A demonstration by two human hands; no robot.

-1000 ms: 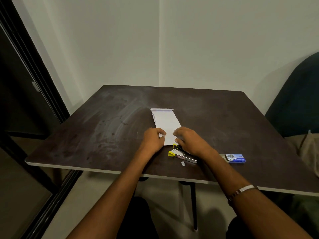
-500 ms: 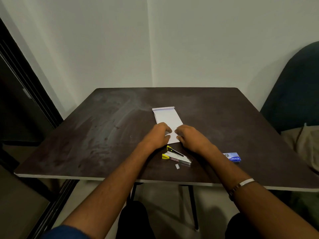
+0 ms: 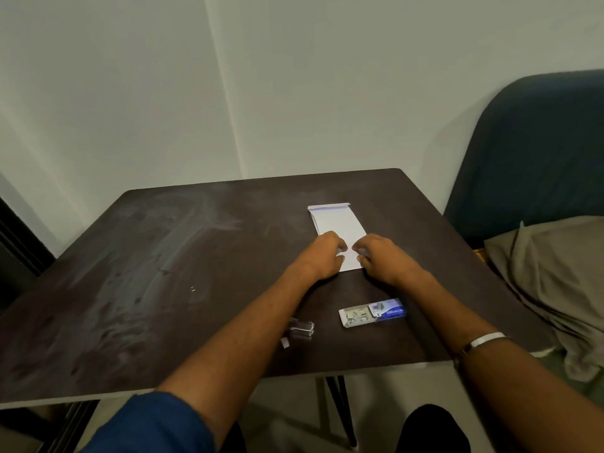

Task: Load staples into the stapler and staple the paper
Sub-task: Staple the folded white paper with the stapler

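Observation:
A folded white paper point(image 3: 338, 222) lies flat on the dark table point(image 3: 163, 256), right of the middle. My left hand point(image 3: 322, 255) and my right hand point(image 3: 380, 258) rest on its near end, fingertips pressing it down on either side. The stapler point(image 3: 302, 328) lies near the front edge, mostly hidden under my left forearm; only its metal end shows. A small blue and white staple box point(image 3: 372, 313) lies open between my forearms, with staples visible inside.
A dark blue chair back point(image 3: 536, 152) and a beige cloth point(image 3: 555, 273) stand right of the table. A tiny loose staple point(image 3: 192, 288) lies left of the middle. A small white scrap point(image 3: 285, 343) sits by the stapler. Walls meet behind the table.
The head camera has swung left and tilted, so the table appears shifted right. My hands have stayed on the paper's near end. My left forearm now covers most of the stapler.

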